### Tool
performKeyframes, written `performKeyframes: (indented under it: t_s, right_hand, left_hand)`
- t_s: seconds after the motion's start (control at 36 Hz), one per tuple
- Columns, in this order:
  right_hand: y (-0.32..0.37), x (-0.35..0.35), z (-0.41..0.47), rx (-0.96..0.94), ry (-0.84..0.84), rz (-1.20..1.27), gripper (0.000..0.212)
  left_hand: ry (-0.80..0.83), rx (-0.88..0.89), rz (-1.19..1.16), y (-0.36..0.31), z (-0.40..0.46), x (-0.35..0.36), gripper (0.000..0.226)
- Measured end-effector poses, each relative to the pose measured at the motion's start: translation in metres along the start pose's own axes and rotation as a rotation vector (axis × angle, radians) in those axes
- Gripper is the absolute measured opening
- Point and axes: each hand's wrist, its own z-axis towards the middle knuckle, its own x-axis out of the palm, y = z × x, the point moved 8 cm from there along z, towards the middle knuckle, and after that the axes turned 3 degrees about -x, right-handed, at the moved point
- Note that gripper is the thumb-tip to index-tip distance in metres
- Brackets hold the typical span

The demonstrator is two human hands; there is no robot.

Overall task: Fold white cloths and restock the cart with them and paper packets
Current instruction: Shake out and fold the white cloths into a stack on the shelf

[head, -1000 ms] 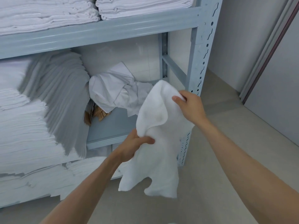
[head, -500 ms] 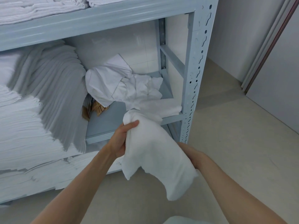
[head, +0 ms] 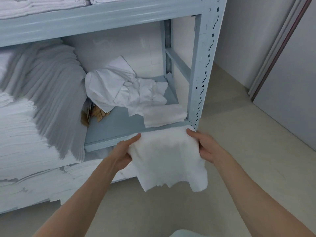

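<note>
From the head camera we see both hands holding a white cloth [head: 166, 156] stretched between them, just in front of the lower edge of the pale blue metal shelf [head: 119, 124]. The left hand [head: 122, 153] grips the cloth's left edge, thumb on top and fingers beneath; the right hand [head: 204, 146] pinches the right edge the same way. The cloth's lower part hangs loose and ragged over the floor [head: 239, 151]. On the shelf lie a folded white cloth [head: 165, 115], a crumpled heap of white linen [head: 123, 90] and what may be brown paper packets [head: 97, 112], partly hidden. Tall stacks of folded linen [head: 34, 106] fill the left.
</note>
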Motion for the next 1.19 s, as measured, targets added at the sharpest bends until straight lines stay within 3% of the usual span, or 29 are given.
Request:
performKeyframes:
  t_s: [0.06,0.11,0.17,0.25,0.31,0.44,0.56,0.67,0.72,0.78,0.89,1.0,1.19]
  right_hand:
    - [0.009,-0.007,0.0,-0.035,0.014,-0.154,0.039]
    - [0.019,-0.018,0.001,-0.094,-0.047,-0.445,0.055]
    - [0.031,-0.022,0.001,-0.187,-0.12,-0.72,0.066]
    - [0.043,-0.01,-0.002,-0.344,-0.153,-0.886,0.054]
    - [0.052,0.0,-0.005,-0.456,-0.186,-0.972,0.038]
    - [0.067,0.009,-0.008,-0.516,-0.216,-0.95,0.012]
    - [0.068,0.016,-0.008,-0.376,-0.043,-0.895,0.036]
    - [0.063,0.021,-0.009,-0.356,0.027,-1.203,0.066]
    - [0.064,0.023,-0.009,-0.409,-0.001,-1.36,0.055]
    - [0.066,0.022,-0.011,-0.459,-0.042,-1.42,0.022]
    - [0.073,0.019,-0.017,-0.546,-0.068,-1.551,0.02]
    - [0.083,0.017,-0.024,-0.481,0.033,-1.37,0.02]
    - [0.105,0.007,-0.031,-0.351,0.0,-0.846,0.04]
  left_hand:
    - [0.047,0.065,0.11,-0.008,-0.002,0.003,0.049]
    - [0.061,0.126,0.241,-0.016,-0.002,0.003,0.046]
    - [0.007,0.158,0.35,-0.022,0.002,0.0,0.056]
    - [-0.2,0.173,0.429,-0.031,0.006,-0.011,0.086]
    - [-0.29,0.241,0.495,-0.041,0.003,-0.013,0.091]
    - [-0.184,0.279,0.565,-0.051,-0.006,0.0,0.045]
    - [-0.068,0.29,0.747,-0.05,-0.01,0.017,0.07]
    - [-0.151,0.47,1.17,-0.051,-0.006,0.029,0.075]
    - [-0.247,0.562,1.247,-0.055,-0.007,0.03,0.061]
    - [-0.312,0.616,1.252,-0.059,-0.007,0.026,0.045]
    - [-0.405,0.695,1.411,-0.071,-0.015,0.023,0.044]
    - [-0.254,0.532,1.155,-0.079,-0.019,0.015,0.033]
    - [-0.073,0.487,0.844,-0.107,-0.039,0.023,0.048]
